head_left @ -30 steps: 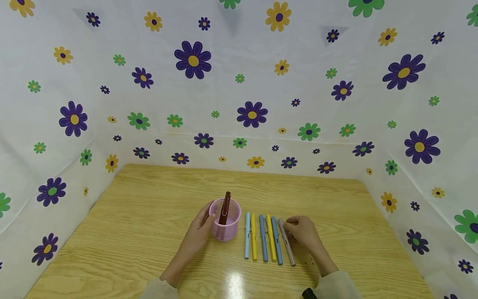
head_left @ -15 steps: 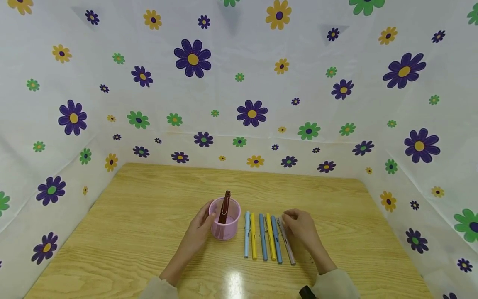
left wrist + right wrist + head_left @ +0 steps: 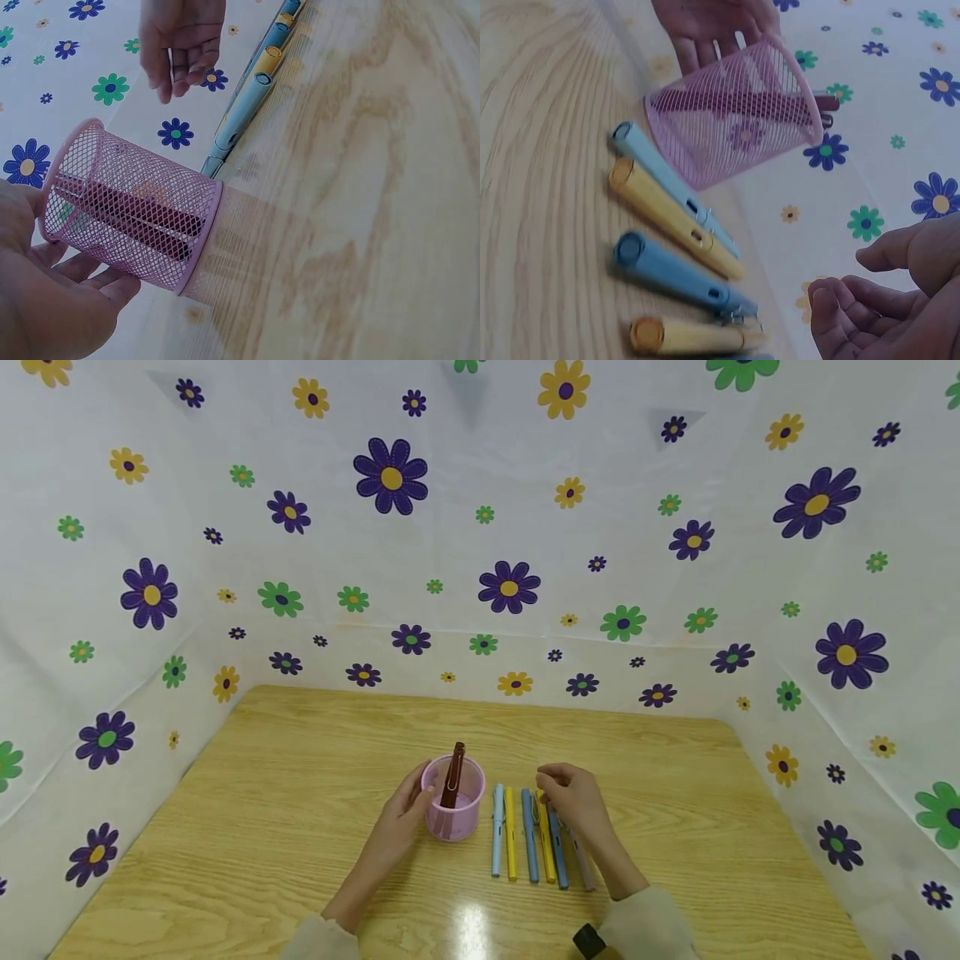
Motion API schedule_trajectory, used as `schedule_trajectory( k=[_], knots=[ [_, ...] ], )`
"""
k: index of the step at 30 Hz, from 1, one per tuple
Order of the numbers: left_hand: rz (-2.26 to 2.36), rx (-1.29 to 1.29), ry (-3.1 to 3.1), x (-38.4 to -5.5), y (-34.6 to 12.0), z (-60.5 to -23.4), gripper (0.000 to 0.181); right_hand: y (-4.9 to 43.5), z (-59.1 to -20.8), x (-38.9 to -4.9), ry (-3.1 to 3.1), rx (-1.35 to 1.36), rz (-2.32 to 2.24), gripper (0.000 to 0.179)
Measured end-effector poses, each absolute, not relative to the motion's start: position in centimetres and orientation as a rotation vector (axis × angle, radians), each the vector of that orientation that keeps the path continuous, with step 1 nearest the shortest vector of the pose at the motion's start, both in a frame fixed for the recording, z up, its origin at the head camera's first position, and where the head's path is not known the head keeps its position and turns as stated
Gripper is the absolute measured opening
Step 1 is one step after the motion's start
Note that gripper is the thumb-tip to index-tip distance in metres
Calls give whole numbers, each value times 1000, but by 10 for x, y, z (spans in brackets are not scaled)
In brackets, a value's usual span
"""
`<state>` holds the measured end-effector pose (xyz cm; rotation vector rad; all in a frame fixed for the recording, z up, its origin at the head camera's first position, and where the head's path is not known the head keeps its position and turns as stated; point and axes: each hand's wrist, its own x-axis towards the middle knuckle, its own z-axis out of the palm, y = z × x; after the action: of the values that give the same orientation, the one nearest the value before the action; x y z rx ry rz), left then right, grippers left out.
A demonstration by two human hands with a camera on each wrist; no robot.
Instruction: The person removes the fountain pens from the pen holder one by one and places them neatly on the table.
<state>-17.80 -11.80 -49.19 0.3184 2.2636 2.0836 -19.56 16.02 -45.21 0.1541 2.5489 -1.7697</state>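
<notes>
My left hand [image 3: 399,818] holds a pink mesh pen cup [image 3: 453,825] by its left side, thumb at the rim. A dark red pen [image 3: 452,785] leans inside it, its clip end above the rim. To the right lies a row of pens: light blue [image 3: 497,843], yellow [image 3: 512,843], blue [image 3: 530,843], another yellow [image 3: 547,856], another blue [image 3: 558,860] and a greyish mauve pen [image 3: 583,864]. Over the upper ends of the right-hand pens hovers my right hand [image 3: 576,797], fingers loosely bent with nothing in them; it partly hides those pens.
The wooden table [image 3: 337,735] is enclosed at the back and sides by white cloth [image 3: 450,543] printed with flowers. A black band [image 3: 588,941] sits at my right sleeve.
My right hand has moved left, from beside the mauve pen to over the second yellow and blue pens. The left hand, the cup and the row of pens have stayed put.
</notes>
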Motion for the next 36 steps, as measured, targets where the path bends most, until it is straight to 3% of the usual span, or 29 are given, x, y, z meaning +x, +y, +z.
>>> schedule_trajectory(
  k=[18,36],
  knots=[
    [2089,339,2268,-178,-117,-492,54,98,-440,-203,2576,-111,-1829,28],
    [2087,336,2267,-179,-117,-492,56,66,-446,-204,2676,-211,-1810,48]
  ],
)
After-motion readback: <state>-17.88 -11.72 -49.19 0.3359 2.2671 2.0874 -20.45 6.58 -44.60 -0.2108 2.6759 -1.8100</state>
